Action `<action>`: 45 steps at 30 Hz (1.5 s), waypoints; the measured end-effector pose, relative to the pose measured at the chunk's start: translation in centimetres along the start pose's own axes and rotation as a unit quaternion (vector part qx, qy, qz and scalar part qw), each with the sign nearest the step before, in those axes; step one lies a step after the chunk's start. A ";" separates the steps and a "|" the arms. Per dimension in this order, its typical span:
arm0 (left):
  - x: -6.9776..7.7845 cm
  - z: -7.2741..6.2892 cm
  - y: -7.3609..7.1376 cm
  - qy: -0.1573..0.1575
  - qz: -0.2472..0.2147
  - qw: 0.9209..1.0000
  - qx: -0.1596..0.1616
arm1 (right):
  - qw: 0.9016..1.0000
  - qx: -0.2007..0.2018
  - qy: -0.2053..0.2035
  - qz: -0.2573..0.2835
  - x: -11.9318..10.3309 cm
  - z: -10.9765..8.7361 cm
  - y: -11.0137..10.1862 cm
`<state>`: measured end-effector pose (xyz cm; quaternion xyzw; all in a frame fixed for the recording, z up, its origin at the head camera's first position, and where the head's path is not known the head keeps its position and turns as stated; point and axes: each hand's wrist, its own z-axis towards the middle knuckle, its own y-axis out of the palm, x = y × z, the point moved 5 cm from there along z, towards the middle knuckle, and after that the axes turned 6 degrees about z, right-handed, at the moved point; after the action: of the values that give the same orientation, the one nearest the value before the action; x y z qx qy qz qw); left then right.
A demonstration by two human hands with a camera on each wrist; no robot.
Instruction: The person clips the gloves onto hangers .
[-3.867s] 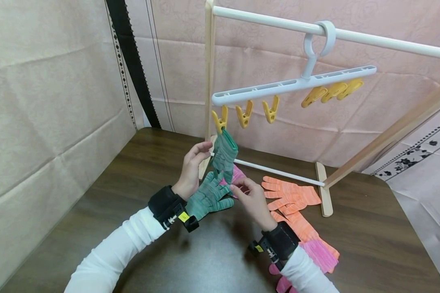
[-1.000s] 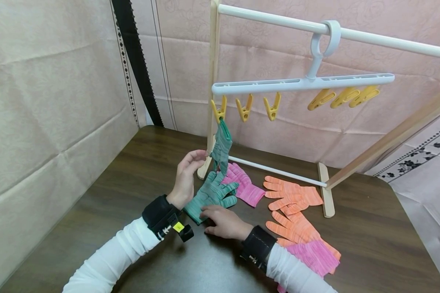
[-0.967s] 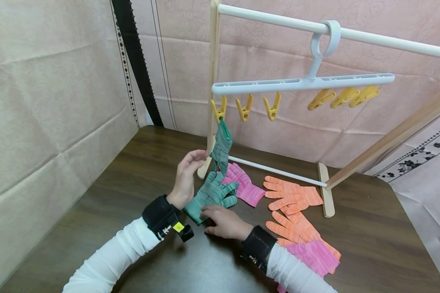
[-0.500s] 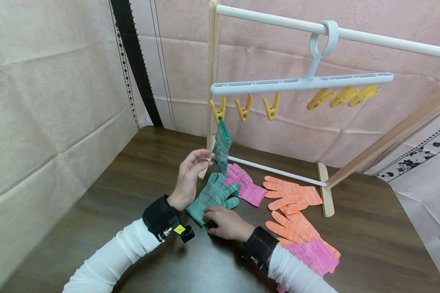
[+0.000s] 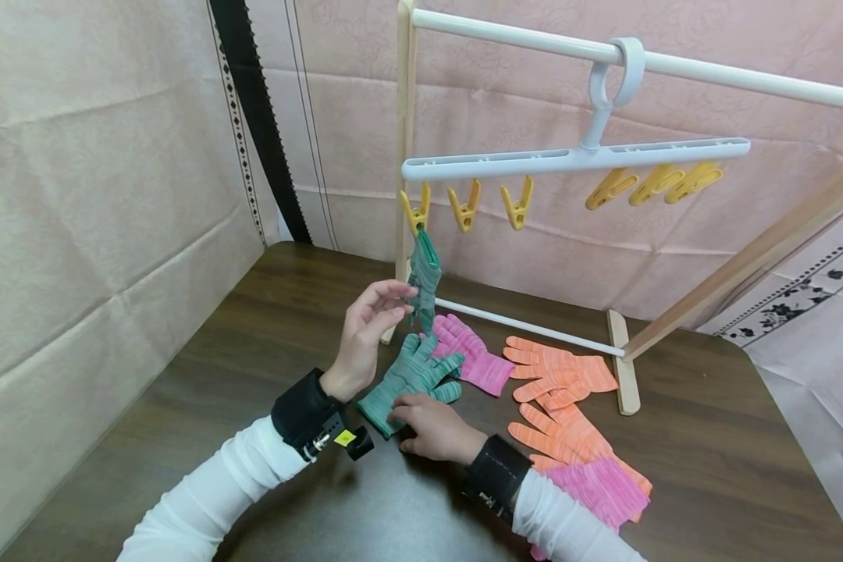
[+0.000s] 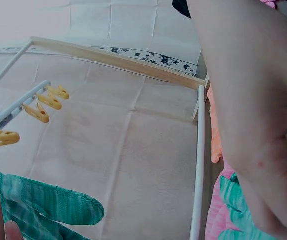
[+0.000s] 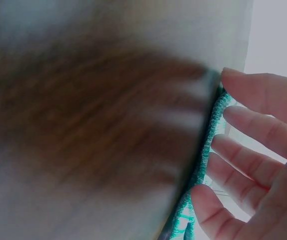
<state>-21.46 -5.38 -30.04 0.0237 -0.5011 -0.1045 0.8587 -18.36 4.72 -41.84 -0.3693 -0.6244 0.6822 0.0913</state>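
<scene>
A green striped glove (image 5: pixel 425 269) hangs folded from the leftmost yellow clothespin (image 5: pixel 416 209) on a light blue hanger (image 5: pixel 506 164). My left hand (image 5: pixel 358 343) is beside this glove, fingers loosely extended and fingertips right at its edge; the left wrist view shows the hanging glove (image 6: pixel 53 200) next to the fingers. A second green glove (image 5: pixel 414 371) lies on the table, its fingers partly over a pink glove (image 5: pixel 478 359). My right hand (image 5: pixel 435 427) rests low at its cuff. In the right wrist view, the relaxed fingertips meet the glove's green edge (image 7: pixel 213 125).
Several more yellow clothespins (image 5: pixel 465 207) hang from the hanger. It hooks over the white rail (image 5: pixel 506 35) of a wooden-legged rack. Orange gloves (image 5: pixel 562 367) and another pink glove (image 5: pixel 600 488) lie on the right of the brown table (image 5: pixel 253 468).
My right hand has gone from the hanging glove down to the lying glove's cuff. The hanger has swung level. Lately my left hand has edged slightly toward the hanging glove.
</scene>
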 end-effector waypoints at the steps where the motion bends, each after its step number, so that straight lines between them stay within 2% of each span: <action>1: 0.1 0.0 0.1 0.004 0.000 1.000 -0.004 | 1.000 0.000 0.000 0.001 0.0 0.0 0.0; 18: 1.6 0.0 2.1 0.049 0.019 0.995 -0.082 | 1.000 -0.007 0.017 0.025 0.4 0.0 0.2; 25: 1.9 0.1 3.0 0.053 0.064 0.988 -0.129 | 0.999 -0.003 0.025 0.026 0.6 -0.4 0.3; 31: 1.5 0.2 3.5 0.049 0.077 0.982 -0.167 | 0.999 -0.009 0.036 0.025 0.8 -0.9 0.0; 37: 1.3 0.2 3.7 0.037 0.073 0.981 -0.176 | 0.998 -0.009 0.048 0.033 1.0 -1.4 -0.3; 45: 1.2 0.5 3.7 0.021 0.091 0.982 -0.164 | 0.998 -0.006 0.055 0.034 1.5 -1.8 -0.2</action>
<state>-20.76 -1.97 -28.27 -0.1609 -0.4593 -0.1058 0.8671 -18.35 7.04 -42.13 -0.4281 -0.6091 0.6601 0.1000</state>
